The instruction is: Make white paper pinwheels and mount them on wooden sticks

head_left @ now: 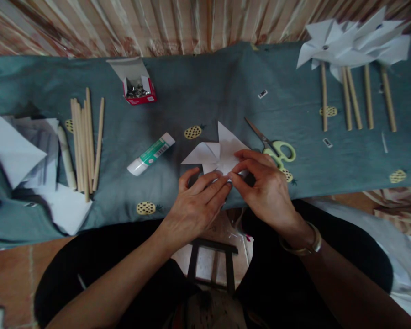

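Observation:
A white paper pinwheel (226,145), partly folded, lies near the front edge of the cloth-covered table. My left hand (201,199) holds its lower edge down, fingers stretched forward and pressed together on the paper. From the right, my right hand (265,185) pinches the same lower edge between thumb and fingers, close to the left fingertips. Both hands cover the pinwheel's lower part. Scissors (272,147) with light green handles lie just beyond my right hand, blades pointing away to the left. Left of the pinwheel is a glue stick (151,154) with its cap on.
Several wooden sticks (82,141) lie at left beside a pile of white paper sheets (37,151). An open red box (141,98) of small metal pieces stands at the back. Several pinwheels on sticks (352,45) lie at the far right. A curtain (192,25) borders the table's back.

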The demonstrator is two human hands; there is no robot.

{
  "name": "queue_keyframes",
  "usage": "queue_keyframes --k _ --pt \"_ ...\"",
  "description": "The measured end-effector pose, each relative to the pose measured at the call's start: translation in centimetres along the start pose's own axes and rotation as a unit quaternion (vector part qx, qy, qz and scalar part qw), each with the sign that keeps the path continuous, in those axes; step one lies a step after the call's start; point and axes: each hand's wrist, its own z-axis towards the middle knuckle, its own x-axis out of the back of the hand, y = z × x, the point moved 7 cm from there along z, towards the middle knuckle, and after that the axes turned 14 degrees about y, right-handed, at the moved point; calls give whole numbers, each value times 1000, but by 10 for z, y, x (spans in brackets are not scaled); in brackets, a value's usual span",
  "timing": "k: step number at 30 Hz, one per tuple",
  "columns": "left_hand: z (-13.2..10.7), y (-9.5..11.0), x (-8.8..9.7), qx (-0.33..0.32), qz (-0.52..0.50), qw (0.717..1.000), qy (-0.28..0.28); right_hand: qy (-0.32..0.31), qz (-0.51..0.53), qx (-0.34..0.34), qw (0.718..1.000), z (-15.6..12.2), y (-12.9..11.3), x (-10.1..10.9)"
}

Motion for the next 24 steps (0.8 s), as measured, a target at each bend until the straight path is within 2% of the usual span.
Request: queue_keyframes --k 16,24 --pt "0 1 0 -5 4 1000 0 16 -14 35 999 -2 -1 0" --pt "2 1 0 -4 -4 1000 0 17 -24 84 996 -7 -7 1"
